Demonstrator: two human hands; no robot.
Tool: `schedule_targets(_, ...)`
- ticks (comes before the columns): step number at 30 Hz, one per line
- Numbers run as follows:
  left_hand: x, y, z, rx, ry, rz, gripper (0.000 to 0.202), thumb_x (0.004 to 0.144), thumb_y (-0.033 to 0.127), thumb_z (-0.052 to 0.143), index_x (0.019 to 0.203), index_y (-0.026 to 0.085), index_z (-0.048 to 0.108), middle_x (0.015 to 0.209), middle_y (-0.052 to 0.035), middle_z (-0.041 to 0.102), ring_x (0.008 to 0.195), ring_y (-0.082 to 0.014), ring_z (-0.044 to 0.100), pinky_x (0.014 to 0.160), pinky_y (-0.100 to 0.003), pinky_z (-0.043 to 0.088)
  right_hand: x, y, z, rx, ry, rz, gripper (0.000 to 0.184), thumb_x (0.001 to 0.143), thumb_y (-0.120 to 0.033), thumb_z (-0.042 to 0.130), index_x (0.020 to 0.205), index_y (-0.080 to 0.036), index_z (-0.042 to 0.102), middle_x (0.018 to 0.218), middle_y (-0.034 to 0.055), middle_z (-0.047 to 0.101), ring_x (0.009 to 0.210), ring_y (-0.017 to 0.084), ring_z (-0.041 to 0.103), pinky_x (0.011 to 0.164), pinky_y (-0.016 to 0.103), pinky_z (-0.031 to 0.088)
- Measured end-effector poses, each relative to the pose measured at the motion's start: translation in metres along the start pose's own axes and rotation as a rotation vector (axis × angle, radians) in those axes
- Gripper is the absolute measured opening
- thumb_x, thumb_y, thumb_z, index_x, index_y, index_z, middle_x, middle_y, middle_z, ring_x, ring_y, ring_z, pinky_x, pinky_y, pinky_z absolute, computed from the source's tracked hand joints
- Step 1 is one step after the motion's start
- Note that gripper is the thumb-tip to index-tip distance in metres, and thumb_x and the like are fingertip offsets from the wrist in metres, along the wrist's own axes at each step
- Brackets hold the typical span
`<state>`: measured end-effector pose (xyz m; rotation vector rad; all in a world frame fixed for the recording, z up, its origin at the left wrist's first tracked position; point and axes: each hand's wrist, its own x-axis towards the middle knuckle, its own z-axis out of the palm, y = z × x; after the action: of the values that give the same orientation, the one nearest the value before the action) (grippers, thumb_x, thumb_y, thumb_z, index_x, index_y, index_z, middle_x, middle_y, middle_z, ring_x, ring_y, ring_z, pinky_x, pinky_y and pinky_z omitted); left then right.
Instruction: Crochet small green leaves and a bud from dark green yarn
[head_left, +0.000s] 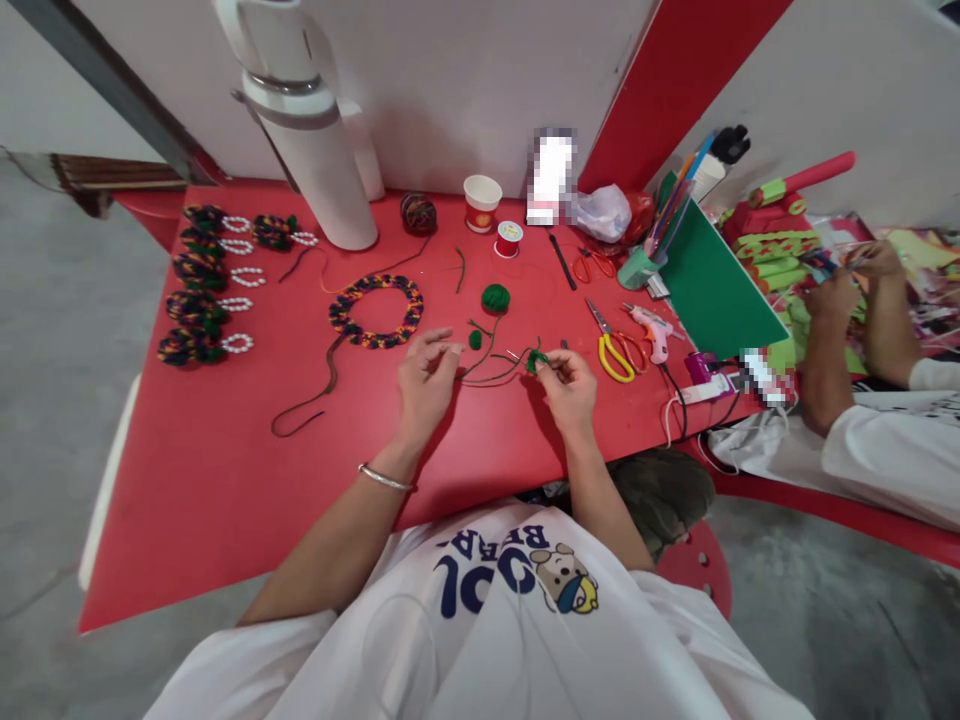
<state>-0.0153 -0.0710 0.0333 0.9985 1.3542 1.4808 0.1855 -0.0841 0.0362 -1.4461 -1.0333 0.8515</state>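
Note:
My right hand [571, 388] pinches a small green crocheted piece [535, 361] between thumb and fingers. A thin pale needle or hook [513, 354] sticks out to the left of that piece. My left hand [429, 378] is raised over the table, thumb and forefinger together; what is between them, if anything, is too small to make out. Green yarn [487, 380] runs between the hands and up to a green yarn ball [495, 298]. Close to my left fingertips lies a small green oval piece [475, 340]. Left of it rests a multicoloured braided ring [376, 312] with a brown cord tail.
Several yarn bundles with white bead loops [191, 345] line the table's left side. A tall white flask [322, 160], a paper cup [481, 205] and a thread spool [509, 237] stand behind. Yellow-handled scissors [616, 358] and a glue gun [655, 332] lie right. Another person's hands [832, 290] work beyond the green board [724, 280].

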Motion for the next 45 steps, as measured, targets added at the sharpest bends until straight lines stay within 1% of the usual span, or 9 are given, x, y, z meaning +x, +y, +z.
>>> schedule_targets(4,-0.001,-0.01,0.0,0.386,-0.089,0.294,0.008,0.082,0.026,0.074,0.082,0.023,0.081,0.103,-0.0116,0.077,0.103,-0.0299,0.069,0.097,-0.048,0.054,0.002,0.004,-0.014,0.005,-0.018,0.053,0.026,0.074,-0.043,0.077,0.086,-0.022,0.067,0.074,-0.0035,0.066,0.065,0.012,0.058,0.065,0.027,0.052)
schedule_targets(10,-0.01,-0.007,0.0,0.865,-0.21,0.497,0.014,0.09,0.03,0.069,0.091,0.024,0.082,0.12,-0.0145,0.078,0.117,-0.0394,0.063,0.102,-0.06,0.039,0.012,0.003,-0.037,-0.144,-0.051,-0.039,0.029,0.086,-0.051,0.069,0.095,-0.024,0.072,0.087,0.0024,0.073,0.078,0.019,0.068,0.075,0.033,0.057)
schedule_targets(14,-0.007,-0.008,-0.009,0.912,-0.18,0.532,0.023,0.097,0.028,0.06,0.095,0.024,0.082,0.119,-0.0143,0.078,0.114,-0.0378,0.062,0.101,-0.058,0.037,0.039,0.001,-0.072,-0.689,0.066,-0.287,0.032,0.1,-0.042,0.053,0.11,-0.021,0.074,0.12,0.0141,0.076,0.117,0.027,0.068,0.105,0.043,0.053)
schedule_targets(19,-0.001,-0.015,-0.012,0.905,-0.232,0.492,0.024,0.096,0.029,0.06,0.092,0.022,0.082,0.109,-0.0144,0.077,0.106,-0.0355,0.063,0.093,-0.052,0.041,0.074,0.005,-0.11,-1.282,-0.038,-0.121,0.045,0.095,-0.024,0.054,0.137,-0.014,0.066,0.131,0.0237,0.072,0.12,0.035,0.067,0.103,0.048,0.051)
schedule_targets(30,0.021,-0.017,0.027,1.011,-0.538,0.578,0.016,0.091,0.02,0.062,0.083,0.018,0.076,0.108,-0.0185,0.068,0.104,-0.0358,0.058,0.085,-0.049,0.045,0.107,-0.005,-0.127,-1.388,-0.186,-0.037,0.071,0.084,-0.032,0.073,0.152,-0.019,0.054,0.124,0.0227,0.076,0.109,0.037,0.073,0.091,0.046,0.056)
schedule_targets(34,0.023,-0.022,0.026,0.837,-0.504,0.586,0.021,0.094,0.019,0.053,0.083,0.018,0.07,0.108,-0.0176,0.069,0.103,-0.0318,0.059,0.091,-0.048,0.049,0.088,-0.012,-0.14,-1.167,-0.152,-0.009,0.077,0.077,-0.032,0.077,0.15,-0.022,0.057,0.127,0.0169,0.076,0.112,0.035,0.072,0.093,0.047,0.057)
schedule_targets(37,0.023,-0.022,0.022,0.688,-0.465,0.465,0.021,0.098,0.021,0.049,0.085,0.02,0.066,0.093,-0.0127,0.069,0.092,-0.028,0.063,0.088,-0.045,0.051,0.054,-0.02,-0.143,-0.618,-0.211,0.026,0.075,0.075,-0.034,0.076,0.148,-0.025,0.059,0.119,0.0101,0.077,0.097,0.025,0.073,0.084,0.04,0.06)
schedule_targets(40,0.023,-0.022,0.02,0.758,-0.512,0.438,0.017,0.098,0.026,0.054,0.087,0.02,0.066,0.092,-0.0126,0.069,0.091,-0.0289,0.064,0.086,-0.045,0.051,0.016,-0.032,-0.132,-0.073,-0.442,0.277,0.072,0.072,-0.038,0.084,0.141,-0.03,0.064,0.107,0.0045,0.077,0.076,0.016,0.07,0.066,0.031,0.058)
schedule_targets(45,0.024,-0.025,0.023,0.91,-0.539,0.511,0.01,0.089,0.021,0.067,0.08,0.02,0.066,0.112,-0.0174,0.07,0.104,-0.0335,0.061,0.091,-0.049,0.05,-0.028,-0.043,-0.1,0.291,-0.584,0.607,0.069,0.064,-0.046,0.097,0.126,-0.032,0.071,0.077,-0.0061,0.061,0.055,0.007,0.05,0.048,0.021,0.046)
